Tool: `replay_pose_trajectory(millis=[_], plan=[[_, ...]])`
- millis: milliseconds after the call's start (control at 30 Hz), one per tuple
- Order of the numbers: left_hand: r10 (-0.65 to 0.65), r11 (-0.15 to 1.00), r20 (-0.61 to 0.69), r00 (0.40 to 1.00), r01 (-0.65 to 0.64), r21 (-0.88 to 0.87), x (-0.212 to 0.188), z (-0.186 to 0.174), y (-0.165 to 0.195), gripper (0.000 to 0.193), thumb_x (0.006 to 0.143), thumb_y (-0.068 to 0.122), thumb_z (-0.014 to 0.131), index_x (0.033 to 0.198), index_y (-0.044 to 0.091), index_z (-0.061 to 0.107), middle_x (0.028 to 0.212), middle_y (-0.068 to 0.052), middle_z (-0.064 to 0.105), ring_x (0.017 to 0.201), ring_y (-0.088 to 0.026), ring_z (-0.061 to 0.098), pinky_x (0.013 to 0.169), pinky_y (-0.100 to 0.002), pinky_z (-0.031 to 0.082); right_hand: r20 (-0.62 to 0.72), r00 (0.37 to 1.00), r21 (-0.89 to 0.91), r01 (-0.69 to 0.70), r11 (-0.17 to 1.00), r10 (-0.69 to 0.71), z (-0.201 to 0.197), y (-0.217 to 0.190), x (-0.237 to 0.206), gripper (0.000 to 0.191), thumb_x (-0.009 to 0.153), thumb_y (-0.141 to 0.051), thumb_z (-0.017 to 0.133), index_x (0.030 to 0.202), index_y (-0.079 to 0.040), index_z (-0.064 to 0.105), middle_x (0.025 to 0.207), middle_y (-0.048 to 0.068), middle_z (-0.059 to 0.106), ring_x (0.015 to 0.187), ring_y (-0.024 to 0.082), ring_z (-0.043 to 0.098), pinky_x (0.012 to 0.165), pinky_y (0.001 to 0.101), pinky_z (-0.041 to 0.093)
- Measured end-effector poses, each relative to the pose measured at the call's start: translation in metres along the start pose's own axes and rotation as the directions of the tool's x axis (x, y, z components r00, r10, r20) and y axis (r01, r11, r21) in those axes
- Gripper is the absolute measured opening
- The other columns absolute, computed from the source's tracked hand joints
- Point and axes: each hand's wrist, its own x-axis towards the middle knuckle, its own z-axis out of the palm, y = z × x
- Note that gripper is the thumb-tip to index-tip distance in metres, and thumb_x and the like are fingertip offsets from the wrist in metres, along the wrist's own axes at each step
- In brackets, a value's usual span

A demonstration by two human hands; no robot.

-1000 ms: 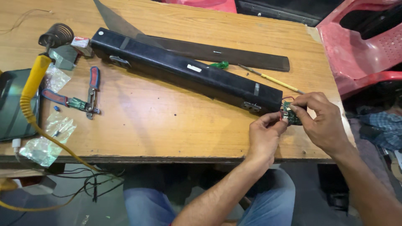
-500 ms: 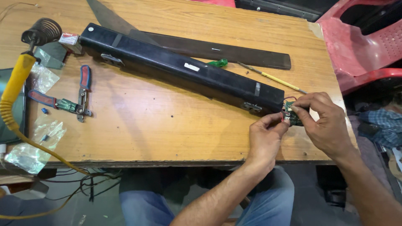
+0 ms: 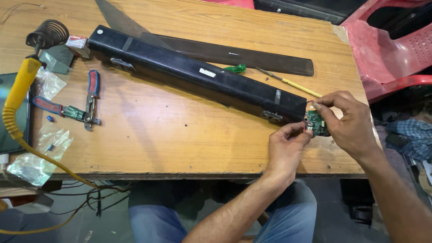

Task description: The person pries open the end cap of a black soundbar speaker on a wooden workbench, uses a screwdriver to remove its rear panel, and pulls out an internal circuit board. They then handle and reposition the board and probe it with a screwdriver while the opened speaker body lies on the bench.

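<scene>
Left hand (image 3: 285, 150): near edge of the table, right of centre; thumb and forefinger pinched together on a fine red lead at the board's left edge, presumably to steady it, though the view is too small to be sure.
Right hand (image 3: 348, 121): just right of the left hand; thumb and fingers clamped on the small green circuit board (image 3: 317, 123), holding it clear of the tabletop so its face turns up toward the person.
Circuit board, place: at the right end of the long black housing (image 3: 198, 76), just beside its open end, still joined to it by short wires.
Circuit board, axis: roughly upright in the fingers, long side running near to far.
Housing, axis: long axis from far left to near right, right end pointing at the hands; lies flat on the wooden table (image 3: 180, 148).
Plastic bags (image 3: 38, 153): clear, near left edge.
Pliers (image 3: 74, 110): red-handled, jaws toward the near right, left of the housing.
Soldering iron (image 3: 18, 96): yellow grip, parked tip-up in its coil stand (image 3: 47, 33) at far left.
Screwdriver (image 3: 290, 83): yellow shaft, beyond the housing's right end.
Black cover strip (image 3: 234, 56): farther still, parallel to the housing, set aside.
Red plastic chair (image 3: 391, 45): far right, off the table.
</scene>
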Motion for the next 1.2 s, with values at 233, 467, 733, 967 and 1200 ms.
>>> replay_pose_trajectory(millis=[233,467,733,967,1200], plan=[[0.006,1.0,0.009,1.0,-0.006,0.018,-0.002,0.001,0.003,0.021,0.094,-0.001,0.071,0.115,-0.004,0.071,0.1,-0.006,0.073,0.089,-0.007,0.065,0.081,-0.022,0.054,0.0,0.999,0.023,-0.038,0.999,0.038,0.0,0.008,0.005,0.012,0.096,-0.004,0.073,0.106,0.003,0.074,0.102,0.014,0.073,0.094,0.019,0.069,0.084,0.0305,0.052],[-0.001,1.0,0.031,1.0,0.0,0.017,-0.003,-0.001,0.004,0.022,0.094,0.001,0.071,0.116,-0.004,0.07,0.101,-0.006,0.073,0.09,-0.008,0.066,0.082,-0.022,0.055,0.04,0.998,0.063,-0.056,0.996,0.054,-0.001,0.006,0.003,0.011,0.096,-0.004,0.072,0.105,0.003,0.074,0.1,0.012,0.073,0.093,0.018,0.069,0.083,0.0292,0.052],[0.004,1.0,0.031,1.0,-0.004,-0.002,-0.001,-0.002,-0.001,0.022,0.095,0.001,0.071,0.116,-0.004,0.07,0.102,-0.007,0.073,0.091,-0.008,0.068,0.084,-0.022,0.055,0.059,0.998,0.069,-0.013,0.998,0.009,-0.001,0.009,-0.003,0.014,0.094,-0.002,0.07,0.108,0.003,0.074,0.103,0.012,0.074,0.096,0.019,0.07,0.086,0.0297,0.052],[0.0,1.0,0.039,0.999,0.001,-0.031,-0.002,-0.001,0.004,0.023,0.095,0.001,0.07,0.116,-0.005,0.069,0.103,-0.008,0.073,0.092,-0.01,0.069,0.085,-0.023,0.056,0.063,0.998,0.052,-0.021,0.998,0.018,-0.002,0.01,-0.003,0.015,0.095,-0.003,0.07,0.109,0.002,0.074,0.103,0.012,0.073,0.095,0.02,0.069,0.086,0.0304,0.052],[-0.041,0.998,0.041,0.998,0.039,0.056,-0.01,0.003,0.018,0.023,0.096,0.002,0.068,0.118,-0.003,0.069,0.104,-0.008,0.073,0.096,-0.01,0.069,0.088,-0.023,0.057,0.084,0.994,0.036,-0.076,0.996,0.073,-0.006,-0.002,-0.002,0.02,0.094,-0.005,0.071,0.113,-0.002,0.076,0.105,0.011,0.074,0.09,0.02,0.069,0.082,0.0315,0.052]])
